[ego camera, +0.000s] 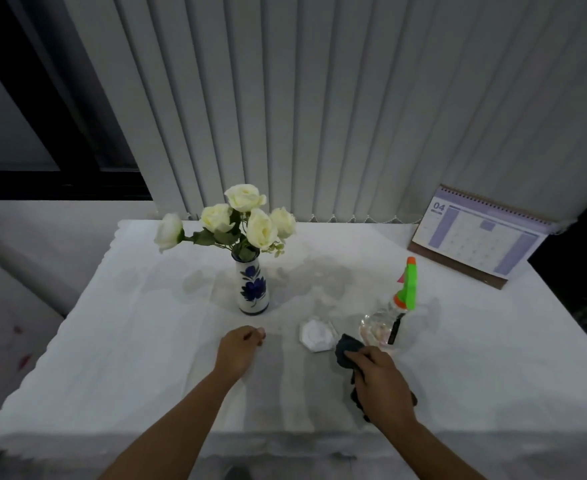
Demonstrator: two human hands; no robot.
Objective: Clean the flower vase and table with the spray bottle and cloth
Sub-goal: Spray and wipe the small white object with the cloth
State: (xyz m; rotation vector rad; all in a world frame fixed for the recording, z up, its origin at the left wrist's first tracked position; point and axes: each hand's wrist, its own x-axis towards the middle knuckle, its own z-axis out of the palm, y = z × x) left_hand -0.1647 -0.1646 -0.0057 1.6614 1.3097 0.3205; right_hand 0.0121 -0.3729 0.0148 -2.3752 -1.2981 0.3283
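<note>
Right hand [383,384]: fingers curled round a dark cloth [347,351], which bunches out ahead of the knuckles and trails under the palm; hand and cloth sit low over the tabletop [129,358], near its front edge.

Left hand [240,351]: fingers curled loosely inward, holding nothing, set just in front of the vase.

Flower vase [253,287]: small, white, glazed, painted with dark blue flowers; upright, near the middle of the tabletop, just beyond the left hand. Holds a bunch of cream-white roses [247,216] with green leaves, one bloom leaning out to the left.

Spray bottle [394,313]: clear body, bright green trigger head with orange nozzle and collar, dark dip tube; upright, just beyond the right hand and right of the vase.

Small white faceted object [316,336]: lies on the tabletop between the two hands, just left of the cloth; kind cannot be told.

Tabletop: white, with grey damp-looking patches behind and right of the vase and in front of the hands.

Desk calendar [479,239]: purple and white, marked 04, propped at the back right corner, well apart from the bottle.

Surroundings: pale vertical blinds [319,98] run along the back edge; a dark window [25,116] at upper left. Left half of the tabletop lies open, as does the right side in front of the calendar.
</note>
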